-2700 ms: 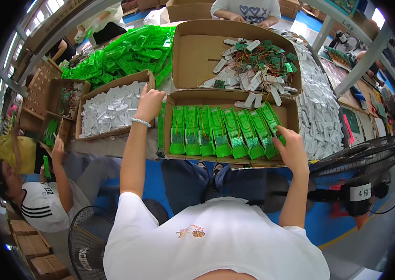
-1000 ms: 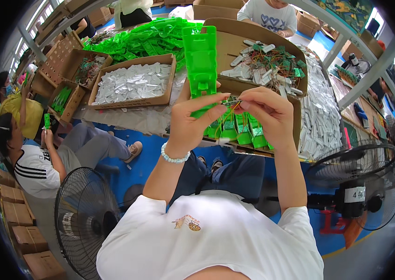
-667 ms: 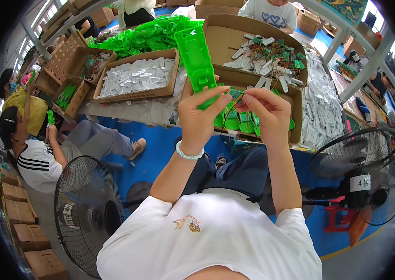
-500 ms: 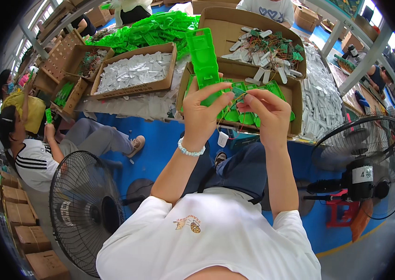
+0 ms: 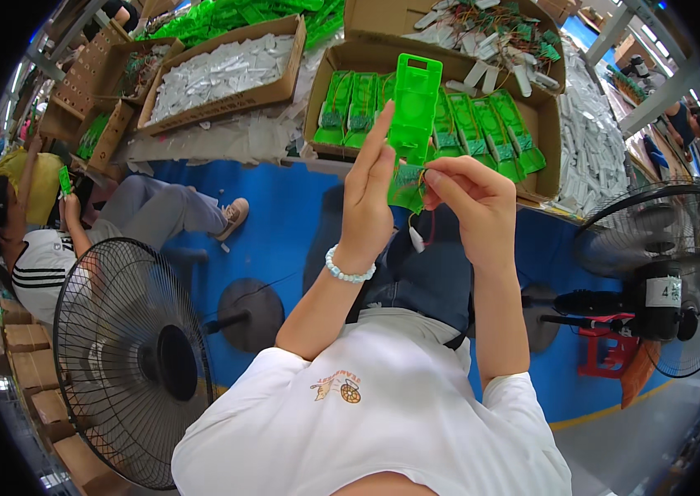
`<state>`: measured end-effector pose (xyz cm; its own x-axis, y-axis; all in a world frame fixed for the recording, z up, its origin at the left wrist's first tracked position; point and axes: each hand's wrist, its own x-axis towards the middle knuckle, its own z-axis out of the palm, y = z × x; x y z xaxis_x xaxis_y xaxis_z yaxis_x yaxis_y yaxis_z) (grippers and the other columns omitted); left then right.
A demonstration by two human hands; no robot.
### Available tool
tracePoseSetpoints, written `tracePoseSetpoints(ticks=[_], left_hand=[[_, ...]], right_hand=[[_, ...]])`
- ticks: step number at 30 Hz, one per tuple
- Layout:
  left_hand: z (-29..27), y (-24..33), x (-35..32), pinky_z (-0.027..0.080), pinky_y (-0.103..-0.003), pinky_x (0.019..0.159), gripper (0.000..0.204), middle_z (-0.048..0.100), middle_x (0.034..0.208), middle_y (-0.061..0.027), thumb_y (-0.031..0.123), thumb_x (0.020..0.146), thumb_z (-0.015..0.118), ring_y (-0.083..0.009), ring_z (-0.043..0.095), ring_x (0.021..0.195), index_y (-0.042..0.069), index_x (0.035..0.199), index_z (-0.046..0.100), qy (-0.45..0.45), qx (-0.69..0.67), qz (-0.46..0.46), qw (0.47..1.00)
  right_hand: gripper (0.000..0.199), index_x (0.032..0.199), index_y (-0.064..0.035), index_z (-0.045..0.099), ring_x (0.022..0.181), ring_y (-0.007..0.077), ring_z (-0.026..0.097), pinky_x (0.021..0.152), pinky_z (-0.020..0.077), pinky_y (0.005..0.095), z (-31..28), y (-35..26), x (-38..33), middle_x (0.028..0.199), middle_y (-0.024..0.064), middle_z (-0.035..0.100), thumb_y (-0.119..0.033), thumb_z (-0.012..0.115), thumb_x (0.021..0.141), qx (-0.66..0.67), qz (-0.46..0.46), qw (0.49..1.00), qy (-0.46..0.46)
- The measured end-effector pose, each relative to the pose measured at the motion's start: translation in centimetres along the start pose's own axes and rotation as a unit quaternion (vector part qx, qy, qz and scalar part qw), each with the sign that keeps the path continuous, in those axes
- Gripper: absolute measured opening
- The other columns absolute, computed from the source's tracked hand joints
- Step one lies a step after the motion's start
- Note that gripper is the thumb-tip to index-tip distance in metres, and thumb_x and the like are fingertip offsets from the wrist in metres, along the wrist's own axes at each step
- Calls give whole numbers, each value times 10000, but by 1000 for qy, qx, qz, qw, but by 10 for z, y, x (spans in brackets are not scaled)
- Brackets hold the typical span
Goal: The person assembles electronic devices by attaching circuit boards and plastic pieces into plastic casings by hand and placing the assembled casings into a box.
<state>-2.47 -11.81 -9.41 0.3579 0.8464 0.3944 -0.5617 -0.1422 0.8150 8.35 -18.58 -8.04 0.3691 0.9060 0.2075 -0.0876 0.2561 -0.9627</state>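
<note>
A bright green plastic casing, long and tray-like, stands upright in my left hand, whose fingers lie along its left side. At the casing's lower end sits a small green circuit board with thin wires. My right hand pinches at the board's right edge, where the wires are; its fingertips partly hide that spot. From the wires a small white plastic piece dangles below the hands. Behind them, a cardboard tray holds several green casings with boards in them.
A box of white pieces stands to the left, and a heap of wired boards lies at the back. White pieces cover the table's right. Standing fans flank me. A co-worker sits on the left, holding a green part.
The casing has moved right and lower, and my left fingers have straightened along its side. The circuit board, earlier between both hands' fingertips, is now at the casing's lower end. The view has shifted.
</note>
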Motion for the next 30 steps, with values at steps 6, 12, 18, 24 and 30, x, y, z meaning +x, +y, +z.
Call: tracePoseSetpoints(ticks=[6, 12, 18, 24, 30], left_hand=[[-23, -23, -13, 350, -181, 665, 454, 574, 1236, -11, 52, 915, 394, -35, 368, 734, 4, 1355, 495, 40, 18, -34, 998], [-32, -44, -13, 384, -193, 674, 448, 603, 1193, -73, 37, 888, 408, -40, 425, 746, -20, 1314, 533, 71, -11, 3, 997], [-35, -51, -17, 455, -238, 859, 424, 588, 1251, -126, -27, 883, 452, -99, 562, 996, -41, 1299, 536, 59, 2, -21, 998], [-43, -50, -12, 446, -283, 963, 401, 579, 1265, -158, -72, 897, 499, -163, 562, 1126, -52, 1296, 526, 12, 54, -7, 998], [-42, -47, -16, 460, -255, 905, 417, 600, 1217, -194, -75, 880, 522, -180, 589, 1082, -85, 1296, 507, 32, 85, -14, 996]], right_hand=[[103, 938, 59, 643, 671, 113, 632, 614, 511, 233, 9, 16, 1, 795, 81, 671, 17, 649, 844, 15, 4, 998, 62], [102, 931, 58, 641, 668, 114, 631, 610, 513, 229, 3, 31, 3, 799, 83, 671, 23, 657, 836, 20, 32, 999, 34], [108, 928, 52, 637, 657, 107, 626, 593, 510, 219, 0, 35, 7, 797, 74, 667, 32, 664, 826, 10, 39, 998, 51], [125, 925, 39, 609, 665, 101, 629, 584, 507, 215, -5, 44, 9, 793, 66, 660, 26, 674, 819, 8, 51, 996, 67], [158, 950, 34, 601, 680, 92, 623, 586, 501, 210, -6, 46, 6, 808, 62, 651, 20, 684, 817, 25, 49, 996, 73]])
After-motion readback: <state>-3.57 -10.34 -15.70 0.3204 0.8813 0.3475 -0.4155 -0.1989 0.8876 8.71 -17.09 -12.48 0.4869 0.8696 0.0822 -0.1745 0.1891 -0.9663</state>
